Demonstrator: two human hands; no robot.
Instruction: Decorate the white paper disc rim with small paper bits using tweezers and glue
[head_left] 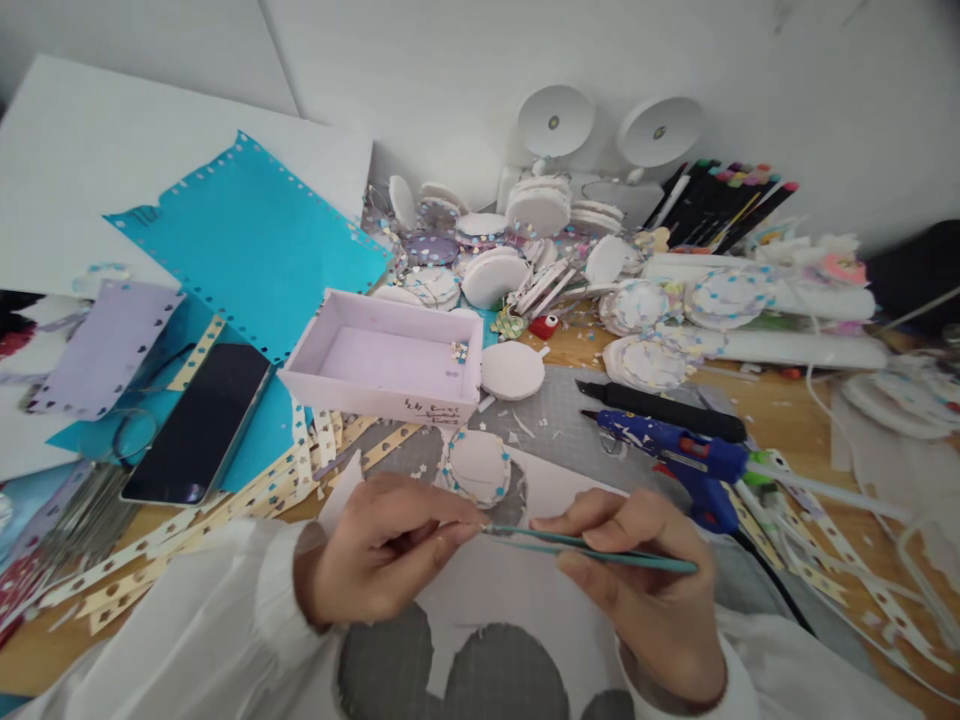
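Note:
Teal tweezers [667, 564] lie between the thumb and fingers of my right hand [652, 590], which is closed around them. Their tips point left and meet the fingertips of my left hand [394, 550]. That hand is pinched shut at the tips, on a tiny piece too small to name. Just beyond the fingertips lies a round white disc [478, 465] edged with small blue and white bits. Beneath both hands is a white sheet [517, 590] with round holes cut out, on a grey cutting mat [585, 425].
A lilac box [375, 400] with a few tiny bits inside stands ahead. To its left are a phone [199, 425] and punched blue paper [255, 245]. A blue glue gun [675, 450] and black pen [660, 408] lie right. Stacked white discs [495, 277] crowd the back.

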